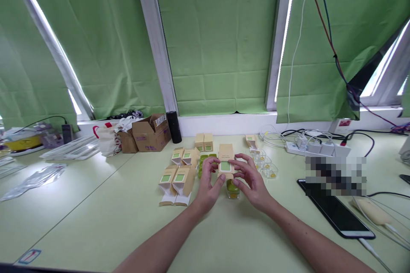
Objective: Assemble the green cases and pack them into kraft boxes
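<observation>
A small tan cardboard box with a green square on its front is held up between my two hands, its top flap raised. My left hand pinches its left edge with fingers and thumb. On the other side, the fingers of my right hand are bent against the right edge. Just below the box stands a small clear jar with a green lid. More green-lidded jars are partly hidden behind my left hand. Several similar open boxes stand to the left, flaps folded out toward me.
Two closed boxes stand at the back, and another open box lies behind clear plastic containers. A black phone, cables and a white power strip occupy the right. A brown carton and black cylinder stand back left.
</observation>
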Tool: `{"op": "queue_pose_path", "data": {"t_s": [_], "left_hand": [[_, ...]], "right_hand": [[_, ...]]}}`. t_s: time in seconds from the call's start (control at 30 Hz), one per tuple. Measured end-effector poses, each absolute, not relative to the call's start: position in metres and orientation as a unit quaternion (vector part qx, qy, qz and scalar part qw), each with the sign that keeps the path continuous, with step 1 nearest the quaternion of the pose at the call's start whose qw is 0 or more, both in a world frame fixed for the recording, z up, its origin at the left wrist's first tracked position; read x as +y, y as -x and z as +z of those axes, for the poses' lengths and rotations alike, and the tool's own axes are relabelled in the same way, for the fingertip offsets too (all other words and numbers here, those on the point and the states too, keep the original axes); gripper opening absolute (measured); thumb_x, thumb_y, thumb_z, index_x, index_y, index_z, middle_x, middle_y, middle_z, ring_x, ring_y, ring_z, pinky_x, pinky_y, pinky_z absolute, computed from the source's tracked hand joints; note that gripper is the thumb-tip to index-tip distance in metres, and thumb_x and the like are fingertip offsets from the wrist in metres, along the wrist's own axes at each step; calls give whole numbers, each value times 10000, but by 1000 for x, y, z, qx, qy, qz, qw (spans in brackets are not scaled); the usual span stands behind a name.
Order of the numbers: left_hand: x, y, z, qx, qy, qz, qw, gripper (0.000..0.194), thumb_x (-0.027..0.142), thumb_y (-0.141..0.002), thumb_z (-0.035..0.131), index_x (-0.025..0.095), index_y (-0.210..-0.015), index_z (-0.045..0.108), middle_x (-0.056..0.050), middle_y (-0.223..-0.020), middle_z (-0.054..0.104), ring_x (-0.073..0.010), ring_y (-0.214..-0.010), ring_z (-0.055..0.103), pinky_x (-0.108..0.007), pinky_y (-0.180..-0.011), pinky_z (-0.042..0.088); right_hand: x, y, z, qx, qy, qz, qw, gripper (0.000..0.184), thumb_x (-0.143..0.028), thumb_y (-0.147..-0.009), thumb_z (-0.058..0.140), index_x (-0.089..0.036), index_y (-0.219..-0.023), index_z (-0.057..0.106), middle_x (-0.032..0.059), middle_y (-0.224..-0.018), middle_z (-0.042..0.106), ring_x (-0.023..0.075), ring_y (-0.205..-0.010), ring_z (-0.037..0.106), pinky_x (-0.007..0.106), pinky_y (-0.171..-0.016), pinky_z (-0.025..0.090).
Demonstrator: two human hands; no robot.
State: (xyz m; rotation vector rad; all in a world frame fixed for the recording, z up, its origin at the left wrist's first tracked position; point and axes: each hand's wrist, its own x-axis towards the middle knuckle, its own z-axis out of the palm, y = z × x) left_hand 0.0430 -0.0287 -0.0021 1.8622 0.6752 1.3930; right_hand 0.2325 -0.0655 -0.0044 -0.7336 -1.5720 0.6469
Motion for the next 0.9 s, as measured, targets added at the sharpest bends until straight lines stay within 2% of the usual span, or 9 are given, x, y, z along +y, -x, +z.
{"op": "queue_pose_path", "data": {"t_s": [0.4,0.6,0.9], "left_hand": [[-31,-44,1,256,-733,541,323,412,540,-1003,593,288,-1320,516,-105,-1325,514,-277,-1202,524,-467,-1044,452],[-31,-42,5,244,-755,530,298,483,556,-973,630,286,-1366,556,-112,-1362,482,-296,-1250,495,-456,-1041,441],[-29,-46,2,251,-746,549,282,405,474,-973,659,281,-1321,583,-111,-1331,501,-289,-1259,502,-452,-1024,458]], "right_hand": [[-65,-230,-5,-661,333,277,612,388,-391,-977,696,-335,-1358,658,112,-1472,367,194,-1005,688,428,-929,635],[-65,-229,-5,-659,334,266,620,377,-396,-986,681,-323,-1356,662,120,-1450,386,212,-1042,675,429,-918,637],[-63,-229,-6,-659,340,258,619,366,-416,-999,659,-328,-1354,671,120,-1448,399,203,-1026,674,421,-909,643]]}}
